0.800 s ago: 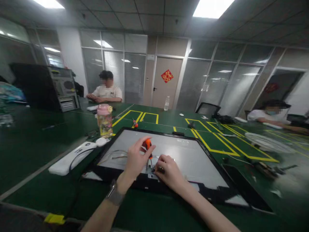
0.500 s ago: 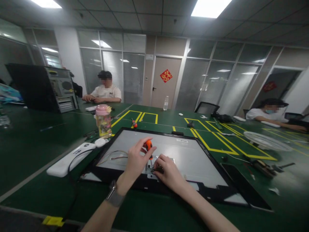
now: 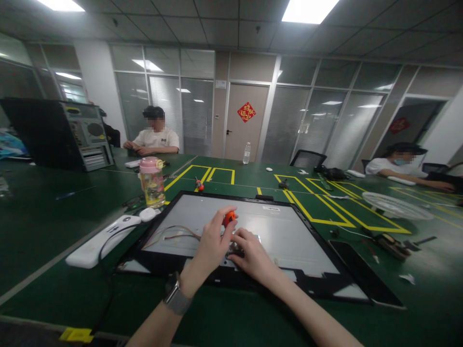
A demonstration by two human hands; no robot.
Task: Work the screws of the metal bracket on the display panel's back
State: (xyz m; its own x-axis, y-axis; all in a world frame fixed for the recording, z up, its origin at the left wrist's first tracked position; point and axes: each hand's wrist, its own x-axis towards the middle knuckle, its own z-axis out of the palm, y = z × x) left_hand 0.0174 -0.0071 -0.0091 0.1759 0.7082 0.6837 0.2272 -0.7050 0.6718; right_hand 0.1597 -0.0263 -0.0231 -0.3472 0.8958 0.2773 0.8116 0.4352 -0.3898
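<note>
My left hand (image 3: 210,248) is closed round the orange handle of a small screwdriver (image 3: 229,219), held upright over a small metal part near the front edge of a flat monitor panel (image 3: 289,231). My right hand (image 3: 253,255) rests beside it, fingers pressed down on that metal part, which they mostly hide. The panel lies face down in a black frame on the green table. Red and white wires (image 3: 173,233) run across the panel's left side.
A pink-lidded bottle (image 3: 152,181), a white power strip (image 3: 99,239) and a computer tower (image 3: 68,135) stand to the left. A second red screwdriver (image 3: 198,185) lies beyond the panel. A fan grille (image 3: 396,206) and small tools lie right. Two people sit at the far side.
The screwdriver and my left hand shifted slightly right and my thumb moved along the handle. My right hand stayed on the metal part. The view dropped a little.
</note>
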